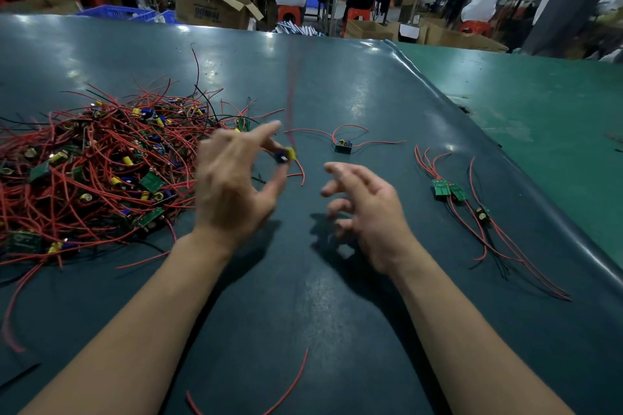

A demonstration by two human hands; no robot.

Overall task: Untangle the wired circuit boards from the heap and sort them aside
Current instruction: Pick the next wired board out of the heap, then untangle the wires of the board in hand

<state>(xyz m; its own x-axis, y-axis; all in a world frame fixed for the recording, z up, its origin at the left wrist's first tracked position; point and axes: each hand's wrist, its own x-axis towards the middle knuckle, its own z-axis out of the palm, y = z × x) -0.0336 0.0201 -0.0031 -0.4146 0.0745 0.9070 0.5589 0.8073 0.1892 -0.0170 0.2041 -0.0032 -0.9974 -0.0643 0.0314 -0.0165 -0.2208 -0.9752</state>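
Pinching a small circuit board (286, 155) w/ yellow and blue parts between thumb and fingertips, left hand (232, 185) is raised just right of the heap (101, 165); its red wire blurs upward. Right hand (367, 209) hovers beside it, fingers loosely curled, holding nothing. One loose board (344, 146) lies mid-table (337, 77); sorted boards (450, 190) lie at right, leads trailing toward the near edge.
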